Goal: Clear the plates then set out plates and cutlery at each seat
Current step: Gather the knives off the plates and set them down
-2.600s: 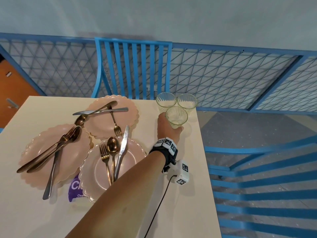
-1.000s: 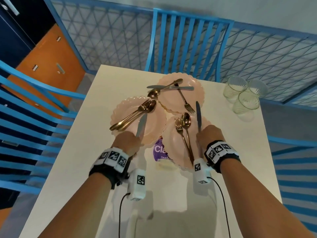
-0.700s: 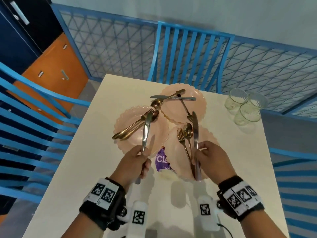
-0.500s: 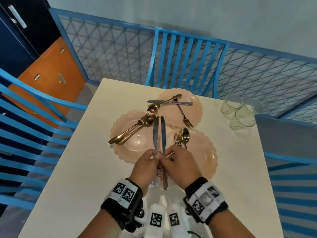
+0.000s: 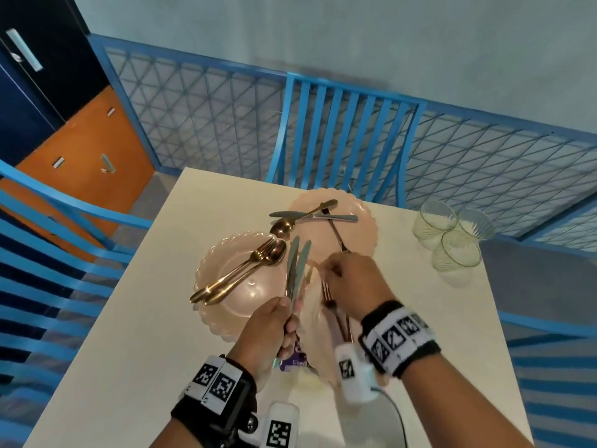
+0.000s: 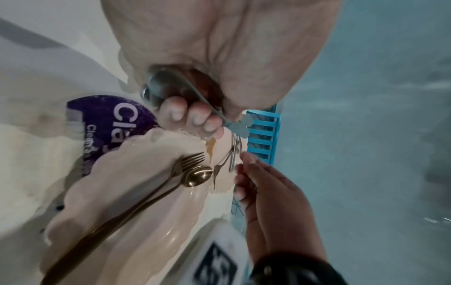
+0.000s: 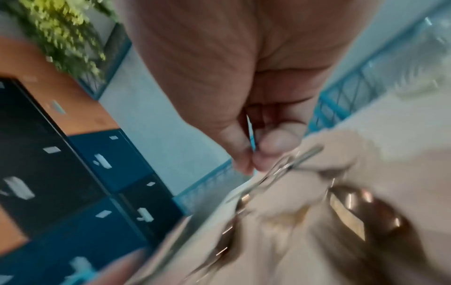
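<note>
Mostly blurred: left hand [image 5: 269,331] fingers grip two knives [image 5: 295,270]; right hand [image 5: 355,282] fingers' state unclear, near plate [image 5: 315,321] hidden.

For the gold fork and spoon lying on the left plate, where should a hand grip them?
By the handle ends of the fork and spoon, coming from the near left. They lie side by side, heads toward the plate's far rim, handles overhanging its near-left rim, leaving room for fingers underneath.

Glossy pink plates [image 5: 232,286]; shiny metal knives [image 5: 295,270]; ribbed clear glasses [image 5: 452,240].
</note>
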Tool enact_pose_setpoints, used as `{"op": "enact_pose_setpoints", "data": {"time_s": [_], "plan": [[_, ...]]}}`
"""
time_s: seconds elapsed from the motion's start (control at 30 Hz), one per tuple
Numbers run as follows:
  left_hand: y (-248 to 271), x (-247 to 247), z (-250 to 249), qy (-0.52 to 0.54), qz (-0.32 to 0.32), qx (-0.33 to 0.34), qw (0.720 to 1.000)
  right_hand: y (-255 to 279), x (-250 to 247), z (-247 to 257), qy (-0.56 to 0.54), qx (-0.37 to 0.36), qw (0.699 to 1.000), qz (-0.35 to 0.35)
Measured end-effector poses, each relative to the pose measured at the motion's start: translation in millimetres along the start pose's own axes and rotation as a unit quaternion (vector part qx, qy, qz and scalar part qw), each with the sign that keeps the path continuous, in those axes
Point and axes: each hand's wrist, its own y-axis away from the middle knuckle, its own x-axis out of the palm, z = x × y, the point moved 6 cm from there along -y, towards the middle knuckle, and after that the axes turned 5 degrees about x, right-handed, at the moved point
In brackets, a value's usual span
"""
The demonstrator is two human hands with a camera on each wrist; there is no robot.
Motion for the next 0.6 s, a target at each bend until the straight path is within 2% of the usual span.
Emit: {"op": "enact_pose_setpoints", "data": {"time_s": [0.1, 0.17, 0.27, 0.37, 0.6], "plan": [[-12.2, -5.2, -10.9, 0.010, -0.008, 0.013, 1.000, -69.9, -25.9, -5.5, 0.051, 0.011, 0.996, -0.067], [-20.6, -8.6, -14.2, 0.015, -0.007, 0.015, 1.000, -110.9, -22.4, -2.9, 0.136, -0.019, 0.987, -0.077], [-30.3, -12.5, -15.9, 0.026, -0.012, 0.016, 0.999, -150.2, -8.9, 5.0, 0.265, -0.069, 0.958, -0.085], [-36.9, -13.0, -15.9, 0.039, -0.006, 0.018, 0.999, -170.9, 2.8, 10.3, 0.337, -0.088, 0.936, -0.055], [-41.0, -18.5, -18.0, 0.042, -0.013, 0.038, 0.998, -190.3, 10.8, 11.6, 0.403, -0.103, 0.910, -0.017]]}}
